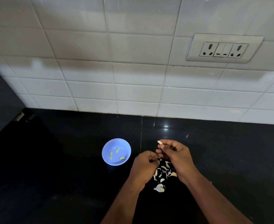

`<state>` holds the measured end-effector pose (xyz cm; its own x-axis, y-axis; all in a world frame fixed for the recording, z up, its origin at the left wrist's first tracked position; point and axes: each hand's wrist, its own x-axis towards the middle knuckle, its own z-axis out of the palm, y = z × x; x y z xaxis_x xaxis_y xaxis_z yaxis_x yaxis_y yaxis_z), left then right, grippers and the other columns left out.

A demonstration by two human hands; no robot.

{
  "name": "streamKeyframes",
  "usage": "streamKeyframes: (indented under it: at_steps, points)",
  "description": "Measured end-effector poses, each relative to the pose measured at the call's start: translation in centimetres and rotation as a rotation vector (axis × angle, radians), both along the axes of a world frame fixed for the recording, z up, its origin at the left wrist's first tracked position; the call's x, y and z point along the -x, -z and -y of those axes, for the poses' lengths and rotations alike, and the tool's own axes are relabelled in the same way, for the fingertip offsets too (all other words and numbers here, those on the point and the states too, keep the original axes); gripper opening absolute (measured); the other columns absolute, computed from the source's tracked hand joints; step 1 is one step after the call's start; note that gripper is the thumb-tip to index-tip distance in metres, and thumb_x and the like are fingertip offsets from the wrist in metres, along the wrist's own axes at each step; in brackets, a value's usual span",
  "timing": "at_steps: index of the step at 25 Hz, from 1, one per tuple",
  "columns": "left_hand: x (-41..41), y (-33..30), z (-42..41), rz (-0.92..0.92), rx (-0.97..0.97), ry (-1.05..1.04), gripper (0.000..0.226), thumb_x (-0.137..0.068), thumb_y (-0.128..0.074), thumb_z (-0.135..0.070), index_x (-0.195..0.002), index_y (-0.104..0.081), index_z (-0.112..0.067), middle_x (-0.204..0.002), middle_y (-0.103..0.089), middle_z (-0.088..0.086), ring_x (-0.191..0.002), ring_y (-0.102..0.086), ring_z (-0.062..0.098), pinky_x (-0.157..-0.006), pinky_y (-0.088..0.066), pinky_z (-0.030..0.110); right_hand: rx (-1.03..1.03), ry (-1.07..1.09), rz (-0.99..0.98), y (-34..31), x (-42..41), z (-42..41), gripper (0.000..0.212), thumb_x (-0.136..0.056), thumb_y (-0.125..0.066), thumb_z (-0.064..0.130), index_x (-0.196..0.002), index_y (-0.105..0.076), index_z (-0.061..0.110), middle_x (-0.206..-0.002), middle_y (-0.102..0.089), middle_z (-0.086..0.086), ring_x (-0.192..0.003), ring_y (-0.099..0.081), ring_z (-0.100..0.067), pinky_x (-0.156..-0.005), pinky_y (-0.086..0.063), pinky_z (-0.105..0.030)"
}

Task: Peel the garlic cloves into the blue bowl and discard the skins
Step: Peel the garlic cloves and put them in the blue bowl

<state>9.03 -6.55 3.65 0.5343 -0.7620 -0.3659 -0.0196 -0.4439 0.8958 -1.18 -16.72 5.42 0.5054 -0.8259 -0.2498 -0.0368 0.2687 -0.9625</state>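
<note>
Head view, black countertop, white tiled wall, socket panel

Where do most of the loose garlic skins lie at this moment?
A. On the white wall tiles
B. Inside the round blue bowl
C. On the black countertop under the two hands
C: the pale papery garlic skins lie in a pile on the glossy black countertop beneath the hands, while the round blue plastic bowl holds only a few peeled cloves.
</note>
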Motion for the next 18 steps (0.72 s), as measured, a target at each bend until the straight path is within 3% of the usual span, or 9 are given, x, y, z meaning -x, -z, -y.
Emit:
streamKeyframes:
  at_steps: [2, 5, 7, 9, 12, 15, 18]
  points:
    - [-0.3, -0.2, -0.1, 0.042, 0.001, -0.006, 0.008, -0.080, -0.083, -0.032, -0.078, -0.077, -0.027, -0.079, -0.076, -0.012, -0.073, -0.069, 0.006, -0.076, -0.057, 0.037, 0.035, -0.005, -0.022, -0.4, 0.0, 0.1, 0.014, -0.095, -0.072, 0.002, -0.107, -0.077, 0.008, -0.094, -0.079, -0.015, -0.090, -0.078, -0.028, -0.080, -0.064, -0.032]
    - [-0.5, -0.6, 0.2, 0.089, -0.018, -0.092, 0.024, -0.072, -0.086, -0.037, -0.072, -0.066, -0.023, -0.071, -0.070, -0.011, -0.066, -0.062, 0.007, -0.066, -0.048, 0.032, 0.131, -0.040, -0.061, -0.8, 0.4, 0.4, 0.009, -0.093, -0.075, 0.005, -0.101, -0.078, 0.009, -0.087, -0.079, -0.014, -0.083, -0.078, -0.025, -0.080, -0.063, -0.032]
    - [-0.5, -1.1, 0.4, 0.018, 0.050, -0.189, 0.011, -0.086, -0.074, -0.017, -0.090, -0.069, -0.026, -0.086, -0.072, -0.009, -0.076, -0.065, 0.008, -0.068, -0.050, 0.028, 0.226, -0.081, -0.096, -0.9, 0.6, 0.7, 0.007, -0.092, -0.077, 0.007, -0.097, -0.078, 0.011, -0.083, -0.078, -0.011, -0.080, -0.077, -0.023, -0.081, -0.062, -0.034]
    - [-0.5, -1.5, 0.7, -0.089, 0.140, -0.244, 0.030, -0.093, -0.058, -0.004, -0.107, -0.071, -0.027, -0.099, -0.075, -0.007, -0.080, -0.067, 0.005, -0.068, -0.052, 0.027, 0.326, -0.127, -0.135, -1.2, 0.9, 1.0, 0.007, -0.091, -0.077, 0.007, -0.094, -0.077, 0.013, -0.082, -0.078, -0.008, -0.079, -0.076, -0.019, -0.078, -0.061, -0.030]
    - [-0.3, -2.4, 1.4, -0.201, 0.222, -0.292, 0.015, -0.100, -0.060, -0.014, -0.101, -0.075, -0.016, -0.084, -0.076, -0.007, -0.070, -0.064, 0.006, -0.061, -0.050, 0.026, 0.472, -0.192, -0.198, -1.5, 1.3, 1.2, 0.017, -0.091, -0.074, 0.001, -0.087, -0.076, 0.018, -0.082, -0.076, -0.002, -0.078, -0.073, -0.017, -0.073, -0.058, -0.025]
    - [-0.1, -2.5, 1.8, -0.285, 0.219, -0.292, 0.025, -0.101, -0.068, -0.028, -0.097, -0.074, -0.004, -0.071, -0.071, -0.008, -0.068, -0.060, 0.007, -0.055, -0.049, 0.024, 0.616, -0.230, -0.245, -1.5, 1.5, 1.3, 0.021, -0.092, -0.074, 0.004, -0.084, -0.075, 0.023, -0.084, -0.074, 0.005, -0.079, -0.070, -0.019, -0.074, -0.057, -0.031]
    - [-0.4, -1.9, 1.7, -0.408, 0.150, -0.276, 0.028, -0.097, -0.074, -0.033, -0.098, -0.077, -0.006, -0.075, -0.069, -0.006, -0.071, -0.063, 0.008, -0.054, -0.052, 0.025, 0.658, -0.206, -0.251, -1.5, 1.9, 1.2, 0.020, -0.091, -0.076, 0.006, -0.086, -0.074, 0.025, -0.085, -0.074, 0.010, -0.080, -0.071, -0.012, -0.074, -0.057, -0.027]
